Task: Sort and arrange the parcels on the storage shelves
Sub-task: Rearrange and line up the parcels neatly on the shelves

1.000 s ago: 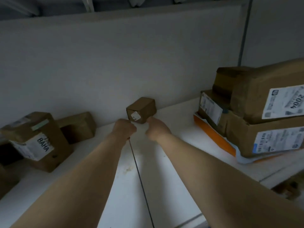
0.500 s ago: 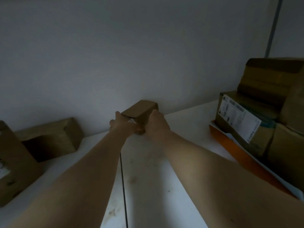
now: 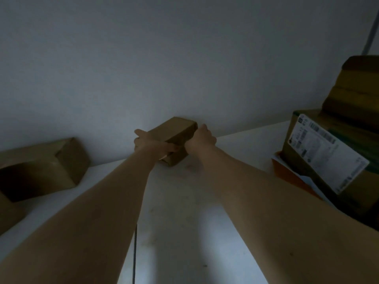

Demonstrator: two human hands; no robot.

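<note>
Both hands were on the box (image 3: 174, 133), deep at the back of the shelf (image 3: 184, 201) where it met the wall (image 3: 184, 68). It was tucked in there, I'd judge, to keep the front free for more parcels. The left hand (image 3: 147, 143) gripped its left side, fingers (image 3: 171, 148) reaching across the near face. The right hand (image 3: 202, 137) curled round the right end, its fingers hidden behind the cardboard. A two-sided hold like that let the box be squared up without twisting. It sat skewed, one corner pointing back at the camera, apparently resting on the shelf. Both arms reached long and nearly straight, converging on it. A carton (image 3: 51, 167) lay well apart on the left, and a labelled stack (image 3: 328, 160) well apart on the right.
</note>
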